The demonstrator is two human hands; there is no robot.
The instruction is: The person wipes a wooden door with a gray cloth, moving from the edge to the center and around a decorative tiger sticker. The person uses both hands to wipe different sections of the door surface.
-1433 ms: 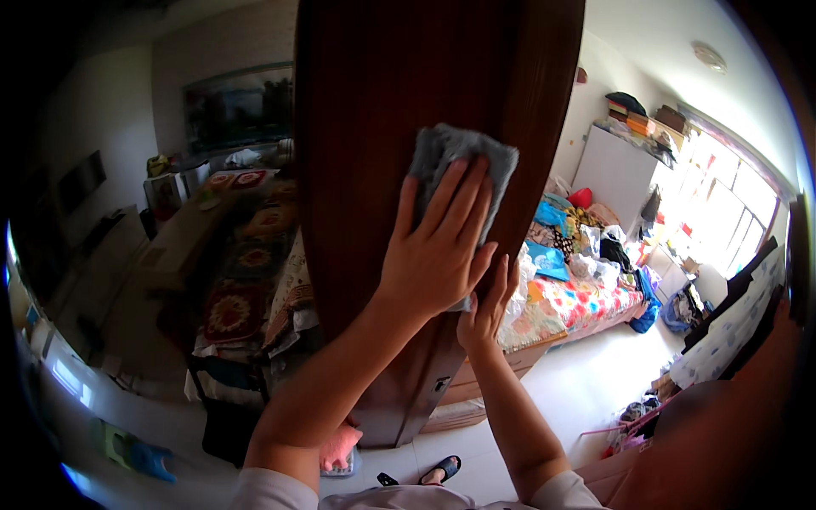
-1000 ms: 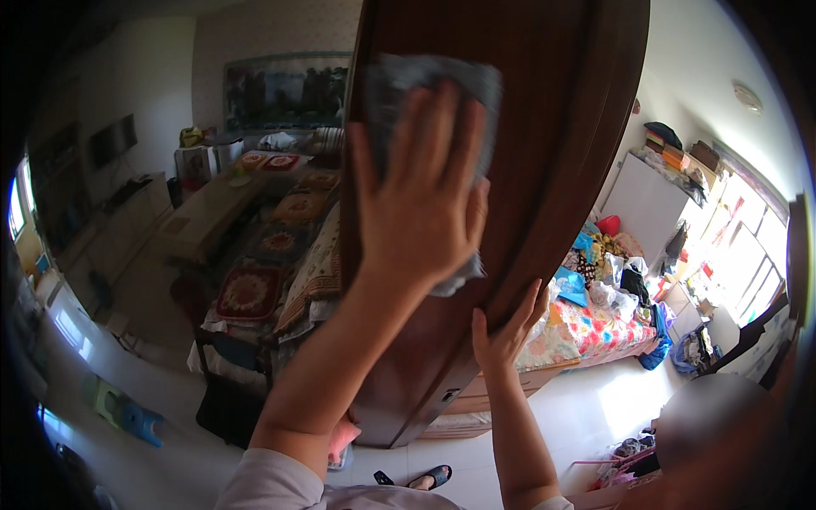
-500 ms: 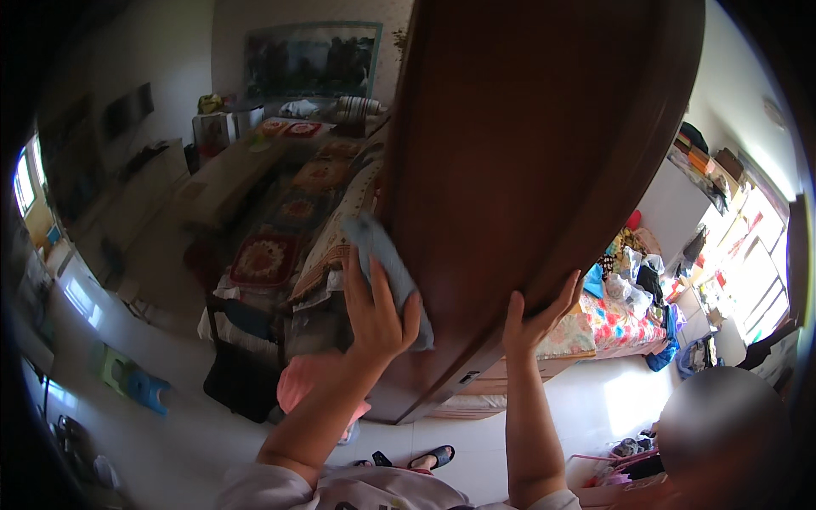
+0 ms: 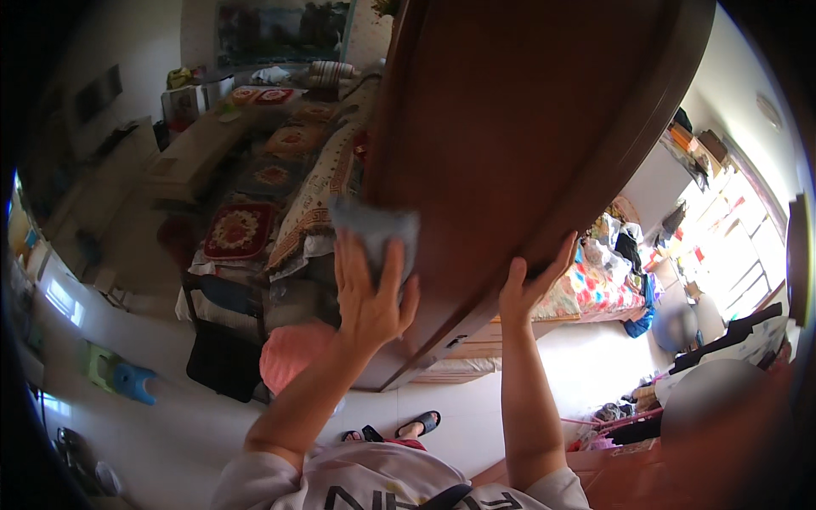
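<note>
A tall dark brown wooden door (image 4: 501, 153) stands upright in front of me, its outer edge slanting down towards me. My left hand (image 4: 371, 310) presses a grey-blue cloth (image 4: 382, 229) against the lower left part of the door's face. The cloth is smeared by motion, and its top sticks out past my fingertips. On the door's right edge rests my right hand (image 4: 531, 293), thumb apart from the stretched fingers, with nothing loose in it. A small dark latch plate (image 4: 457, 342) sits on the door's lower edge, between my forearms.
Left of the door are a black chair (image 4: 225, 357), a pink cloth-like bundle (image 4: 293, 353), a couch with patterned covers (image 4: 293, 178), and small green and blue stools (image 4: 133, 382). Behind its right side stands a bed (image 4: 586, 293) heaped with clothes. Beside my right arm is a blurred reddish shape (image 4: 722, 442).
My left hand and the cloth have moved up along the door's left side. My right hand stays on the door edge. The whole view has shifted slightly.
</note>
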